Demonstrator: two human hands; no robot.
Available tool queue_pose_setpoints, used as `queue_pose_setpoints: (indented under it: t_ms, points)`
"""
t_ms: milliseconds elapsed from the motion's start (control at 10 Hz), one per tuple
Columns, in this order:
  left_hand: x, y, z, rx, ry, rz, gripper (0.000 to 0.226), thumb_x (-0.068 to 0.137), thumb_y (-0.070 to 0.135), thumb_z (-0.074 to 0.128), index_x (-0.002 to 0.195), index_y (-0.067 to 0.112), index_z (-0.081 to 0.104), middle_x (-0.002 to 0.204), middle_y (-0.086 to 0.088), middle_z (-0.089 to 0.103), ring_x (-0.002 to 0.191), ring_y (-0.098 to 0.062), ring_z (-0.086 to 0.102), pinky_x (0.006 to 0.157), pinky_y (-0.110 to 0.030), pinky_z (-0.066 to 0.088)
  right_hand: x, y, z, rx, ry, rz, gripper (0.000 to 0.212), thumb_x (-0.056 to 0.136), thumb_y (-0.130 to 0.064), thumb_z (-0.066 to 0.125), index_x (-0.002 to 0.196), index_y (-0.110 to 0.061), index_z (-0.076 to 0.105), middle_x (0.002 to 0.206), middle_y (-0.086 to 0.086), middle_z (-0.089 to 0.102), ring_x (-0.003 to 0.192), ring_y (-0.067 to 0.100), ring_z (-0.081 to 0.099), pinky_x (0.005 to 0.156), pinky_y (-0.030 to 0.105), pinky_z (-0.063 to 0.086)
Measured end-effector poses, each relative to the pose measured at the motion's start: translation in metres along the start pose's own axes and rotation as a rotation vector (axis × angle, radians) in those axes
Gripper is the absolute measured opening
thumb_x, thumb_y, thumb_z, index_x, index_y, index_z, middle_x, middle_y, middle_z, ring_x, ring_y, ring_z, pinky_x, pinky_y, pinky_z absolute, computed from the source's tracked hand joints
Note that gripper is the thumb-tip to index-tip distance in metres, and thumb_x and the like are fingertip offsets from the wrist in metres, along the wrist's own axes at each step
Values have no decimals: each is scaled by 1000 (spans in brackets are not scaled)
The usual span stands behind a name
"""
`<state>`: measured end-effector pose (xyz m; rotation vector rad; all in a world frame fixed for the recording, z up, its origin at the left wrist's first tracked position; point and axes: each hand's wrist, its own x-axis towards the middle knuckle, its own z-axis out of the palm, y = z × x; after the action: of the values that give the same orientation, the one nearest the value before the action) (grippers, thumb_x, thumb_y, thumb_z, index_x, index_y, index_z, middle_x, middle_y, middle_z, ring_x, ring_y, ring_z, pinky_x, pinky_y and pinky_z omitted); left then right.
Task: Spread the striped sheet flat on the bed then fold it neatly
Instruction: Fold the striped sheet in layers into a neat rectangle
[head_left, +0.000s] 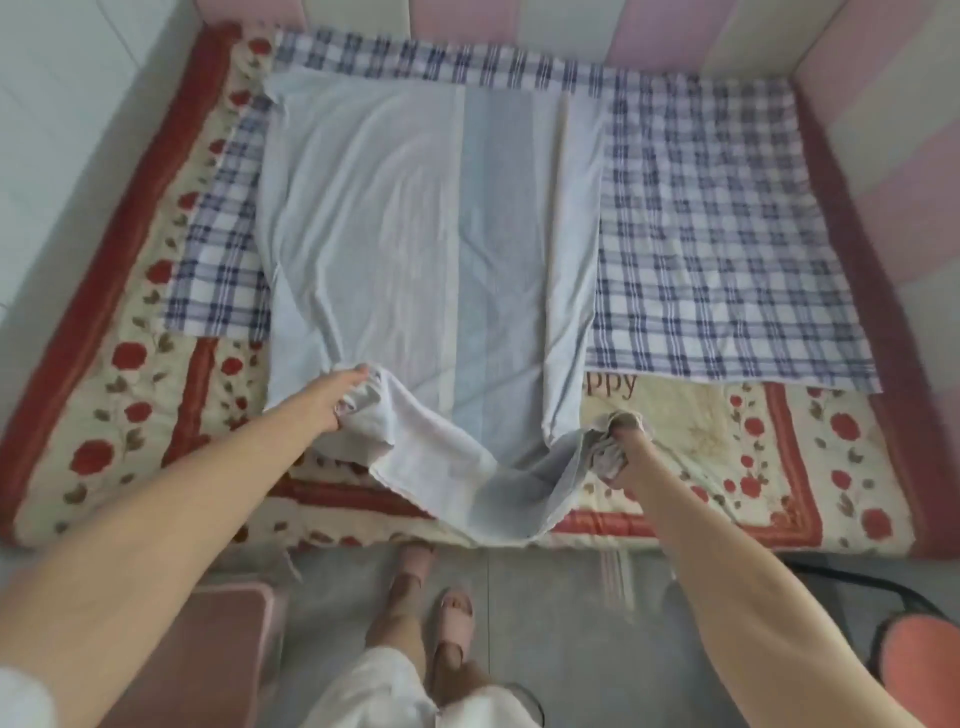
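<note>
The striped sheet (415, 234), pale blue with wide lengthwise stripes, lies as a long band down the middle of the bed (130, 395), reaching from the headboard side to the near edge. Its near end sags over the mattress edge between my hands. My left hand (345, 397) is shut on the sheet's near left corner. My right hand (621, 441) is shut on the bunched near right corner. Both hands hover just above the rose-patterned quilt.
A blue plaid cloth (727, 234) covers the far part of the bed under the striped sheet. Pink and white padded panels (883, 156) wall the bed at the back and right. A pink stool (218, 649) stands on the floor at my left, an orange chair (924, 654) at my right.
</note>
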<state>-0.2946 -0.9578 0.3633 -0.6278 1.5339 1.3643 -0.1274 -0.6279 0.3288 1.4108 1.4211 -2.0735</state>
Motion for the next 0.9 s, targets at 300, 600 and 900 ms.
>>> queue_pose_setpoints:
  t_ms: [300, 600, 900]
  points:
    - [-350, 437, 17, -329, -59, 1547, 42, 101, 14, 40, 65, 19, 61, 66, 3, 59, 49, -9, 56, 43, -20, 40, -246, -515, 79, 675, -536, -1293, 15, 88, -19, 44, 75, -14, 48, 59, 0, 46, 49, 10, 47, 57, 16, 45]
    - [-416, 383, -11, -392, 70, 1567, 20, 97, 18, 53, 77, 19, 54, 53, 9, 63, 54, -7, 61, 44, -19, 47, -329, -498, 56, 816, -472, -1284, 33, 100, -18, 30, 73, -16, 48, 42, -1, 49, 32, 8, 45, 35, 13, 40]
    - [-379, 263, -22, -469, 107, 1370, 18, 97, 20, 51, 81, 15, 56, 57, 4, 67, 48, -5, 64, 57, -22, 51, -286, -402, 24, 619, -257, -1195, 32, 93, -10, 32, 64, -19, 39, 36, -4, 38, 27, 9, 36, 36, 10, 25]
